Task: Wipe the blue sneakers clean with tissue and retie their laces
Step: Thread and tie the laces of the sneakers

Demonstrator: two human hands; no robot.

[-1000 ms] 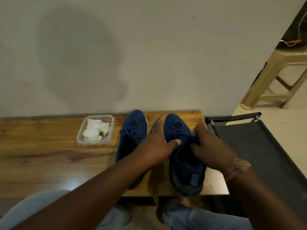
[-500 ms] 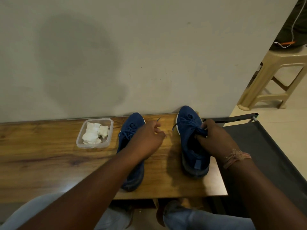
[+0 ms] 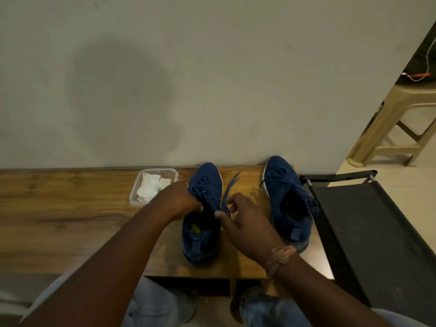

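Note:
Two blue sneakers stand toes to the wall on the wooden bench (image 3: 59,220). The left sneaker (image 3: 203,223) is between my hands. My left hand (image 3: 177,199) grips its left collar near the tongue. My right hand (image 3: 243,220) pinches a loose blue lace (image 3: 230,185) at the shoe's right side. The right sneaker (image 3: 286,199) stands apart at the bench's right end, its laces hanging loose. Crumpled white tissue (image 3: 149,188) lies in a clear plastic tub (image 3: 172,172) left of the shoes.
A plain wall runs right behind the bench. A black fabric frame (image 3: 368,232) adjoins the bench on the right. A beige plastic stool (image 3: 396,128) stands on the floor further right. My knees show below the bench's front edge.
My right hand left the right sneaker and came over to the left one, taking its lace. My left hand closed on the left sneaker's collar. The right sneaker stands untouched.

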